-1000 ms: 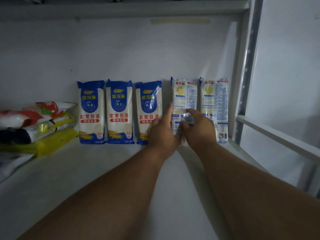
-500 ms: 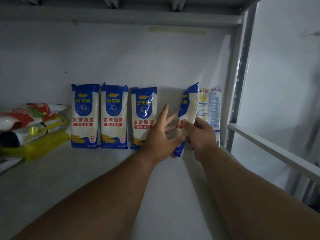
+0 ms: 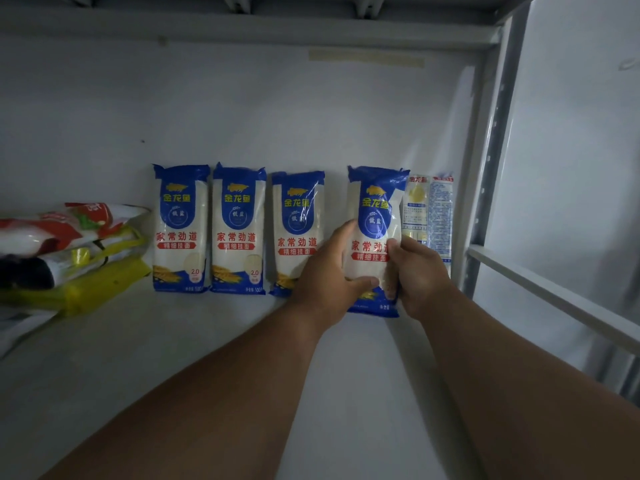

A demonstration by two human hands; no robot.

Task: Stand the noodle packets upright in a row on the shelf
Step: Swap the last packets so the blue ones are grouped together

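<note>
Fingers of left hand (image 3: 323, 275) and right hand (image 3: 420, 271) curl round the blue-and-white plastic noodle packet (image 3: 375, 237), gripping both its sides. It now faces front; half a second ago it was edge-on. It stands near the white metal shelf (image 3: 173, 358) back right corner, gap to three front-facing packets (image 3: 239, 228), touching the back-facing packet (image 3: 429, 216). Likely next: flip that one.
</note>
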